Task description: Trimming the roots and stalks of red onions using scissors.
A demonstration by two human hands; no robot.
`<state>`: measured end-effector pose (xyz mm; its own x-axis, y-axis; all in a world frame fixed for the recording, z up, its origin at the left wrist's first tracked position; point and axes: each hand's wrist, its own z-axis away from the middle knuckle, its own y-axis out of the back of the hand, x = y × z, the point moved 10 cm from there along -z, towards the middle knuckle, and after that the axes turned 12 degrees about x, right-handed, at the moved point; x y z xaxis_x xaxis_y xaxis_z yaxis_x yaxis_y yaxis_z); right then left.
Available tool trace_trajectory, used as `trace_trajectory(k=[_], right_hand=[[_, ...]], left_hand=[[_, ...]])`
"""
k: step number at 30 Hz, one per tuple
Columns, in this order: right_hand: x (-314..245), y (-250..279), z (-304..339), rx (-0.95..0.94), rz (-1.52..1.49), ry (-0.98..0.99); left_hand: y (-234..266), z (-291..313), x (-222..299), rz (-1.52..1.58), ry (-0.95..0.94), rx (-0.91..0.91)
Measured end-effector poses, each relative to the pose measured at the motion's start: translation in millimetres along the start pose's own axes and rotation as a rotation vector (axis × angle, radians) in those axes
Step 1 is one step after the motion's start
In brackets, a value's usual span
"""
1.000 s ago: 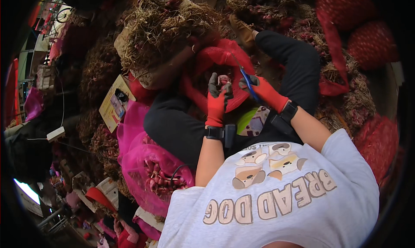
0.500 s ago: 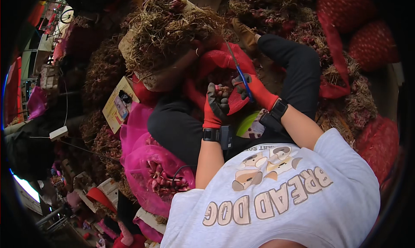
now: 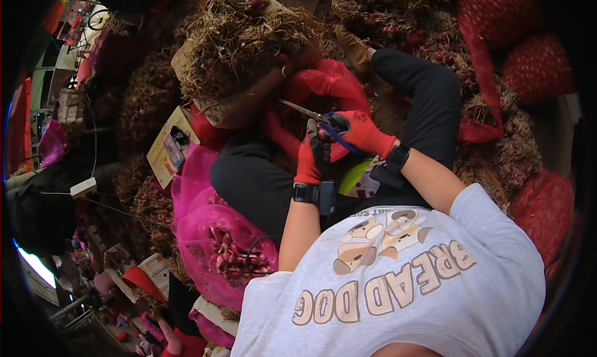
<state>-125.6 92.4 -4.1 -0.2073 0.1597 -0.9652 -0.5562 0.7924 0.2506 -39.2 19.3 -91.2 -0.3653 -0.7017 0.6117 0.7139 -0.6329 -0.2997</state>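
My left hand (image 3: 312, 155), in a red glove with dark grey palm and fingers, is closed around a shallot (image 3: 323, 132), mostly hidden by the fingers. In my right hand (image 3: 365, 133), gloved the same way, is a pair of blue-handled scissors (image 3: 303, 110). Their blades point up and left, just above the left fingertips; the hands are nearly touching. Beneath them, between my legs, lies an open red mesh bag (image 3: 339, 78). To the left, a pink mesh bag (image 3: 186, 198) holds several shallots (image 3: 233, 251).
A heap of shallots with dry stalks (image 3: 242, 52) is piled ahead on the left. More stalked bunches (image 3: 519, 136) lie at the right, near full red mesh sacks (image 3: 536, 68). A yellow card (image 3: 164, 150) stands left of my knee; something bright green (image 3: 354, 178) is by my lap.
My right hand has moved left against the left one. The scissors have swung from pointing upward to pointing left. The shallot in my left hand is now more covered.
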Motion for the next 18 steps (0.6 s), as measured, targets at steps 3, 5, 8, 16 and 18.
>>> trace_trajectory(k=[3, 5, 8, 16, 18], right_hand=[[16.8, -5.5, -0.8, -0.031, -0.199, -0.245], [36.0, -17.2, 9.6, -0.151, -0.438, -0.616], [49.2, -8.4, 12.0, -0.051, -0.538, -0.624], [25.0, 29.9, 21.5, -0.017, 0.006, -0.387], [-4.7, 48.4, 24.6, -0.042, 0.443, -0.166]], left_hand=[[-14.3, -0.7, 30.1, -0.18, -0.415, -0.154], [-7.9, -4.3, 24.6, -0.091, -0.343, -0.129], [-20.1, 15.8, 17.0, -0.007, -0.083, -0.035], [-12.6, 22.3, 32.5, 0.305, -0.065, -0.007], [-7.5, 21.0, 36.0, 0.3, -0.095, 0.052]])
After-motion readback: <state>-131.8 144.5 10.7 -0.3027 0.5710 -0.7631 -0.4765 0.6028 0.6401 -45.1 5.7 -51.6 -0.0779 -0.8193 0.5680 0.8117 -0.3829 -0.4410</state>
